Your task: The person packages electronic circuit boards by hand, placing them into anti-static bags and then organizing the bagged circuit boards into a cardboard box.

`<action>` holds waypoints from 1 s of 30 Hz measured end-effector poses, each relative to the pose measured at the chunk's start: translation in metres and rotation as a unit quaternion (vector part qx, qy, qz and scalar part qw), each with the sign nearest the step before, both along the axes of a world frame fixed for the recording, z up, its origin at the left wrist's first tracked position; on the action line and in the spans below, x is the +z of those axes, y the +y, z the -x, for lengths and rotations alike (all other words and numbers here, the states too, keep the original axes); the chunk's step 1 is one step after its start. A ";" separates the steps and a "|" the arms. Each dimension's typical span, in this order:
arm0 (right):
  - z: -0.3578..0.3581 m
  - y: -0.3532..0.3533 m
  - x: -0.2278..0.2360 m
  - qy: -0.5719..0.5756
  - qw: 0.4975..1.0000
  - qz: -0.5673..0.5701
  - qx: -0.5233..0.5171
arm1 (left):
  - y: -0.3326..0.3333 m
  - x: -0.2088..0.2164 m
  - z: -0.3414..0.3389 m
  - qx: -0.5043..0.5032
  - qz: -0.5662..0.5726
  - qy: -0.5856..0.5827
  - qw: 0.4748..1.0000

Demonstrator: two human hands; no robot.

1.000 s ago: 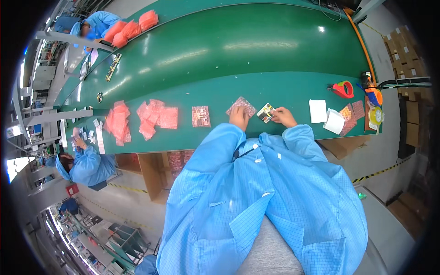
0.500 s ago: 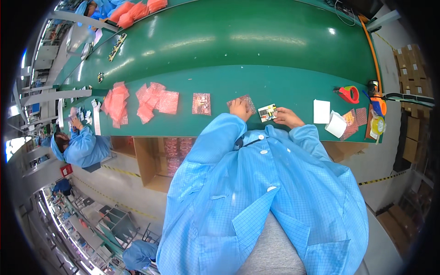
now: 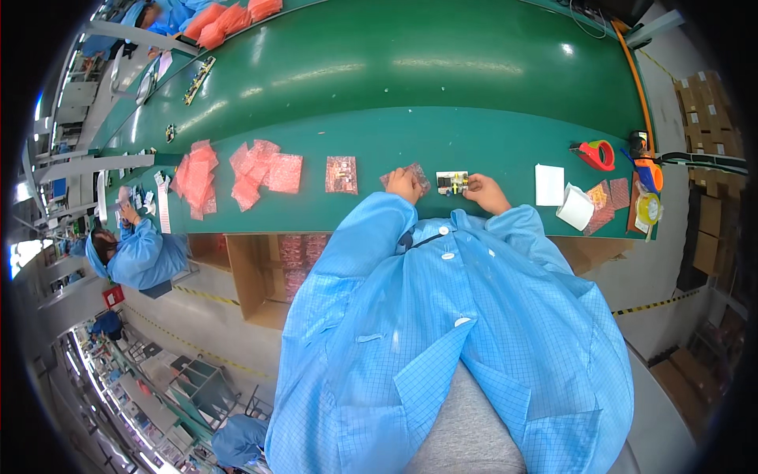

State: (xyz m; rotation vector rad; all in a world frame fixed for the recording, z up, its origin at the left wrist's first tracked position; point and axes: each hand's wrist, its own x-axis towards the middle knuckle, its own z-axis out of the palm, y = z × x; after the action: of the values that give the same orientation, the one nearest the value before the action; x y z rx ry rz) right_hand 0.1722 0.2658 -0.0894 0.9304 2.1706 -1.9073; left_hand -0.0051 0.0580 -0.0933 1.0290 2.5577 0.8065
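Note:
My left hand (image 3: 404, 186) is closed on a pink bubble wrap bag (image 3: 422, 178) at the front of the green bench; the fingers cover much of it. Just to its right, a small circuit board (image 3: 452, 182) with yellow and dark parts is pinched at its right edge by my right hand (image 3: 486, 193). The board lies level, a small gap away from the bag. Left of my hands lies another bubble wrap bag (image 3: 341, 175) with a board showing through it.
Loose pink bubble bags (image 3: 264, 170) are piled on the left. At the right are a white stack of labels (image 3: 549, 185), a white roll (image 3: 576, 207), a red tape dispenser (image 3: 594, 154) and a yellow tape roll (image 3: 649, 208). A co-worker (image 3: 134, 249) sits at far left.
The circuit board has turned from tilted to nearly square with the bench edge, with my right hand still at its right side. My left hand stays on the bag.

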 end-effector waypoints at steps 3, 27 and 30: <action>0.007 0.002 0.014 -0.003 1.000 -0.021 0.010 | -0.004 0.007 0.002 -0.006 -0.004 -0.013 1.000; 0.051 -0.021 0.058 -0.104 0.992 0.078 0.008 | -0.030 0.039 -0.013 -0.004 -0.184 0.012 0.983; 0.052 -0.020 0.056 -0.075 0.994 0.056 0.054 | -0.028 0.043 -0.016 -0.040 -0.188 -0.004 0.981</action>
State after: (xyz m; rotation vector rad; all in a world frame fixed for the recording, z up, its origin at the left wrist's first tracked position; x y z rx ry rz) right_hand 0.1197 0.2461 -0.0333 0.8870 1.9657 -1.8251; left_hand 0.0110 0.0297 -0.0499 1.2192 2.3901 1.3011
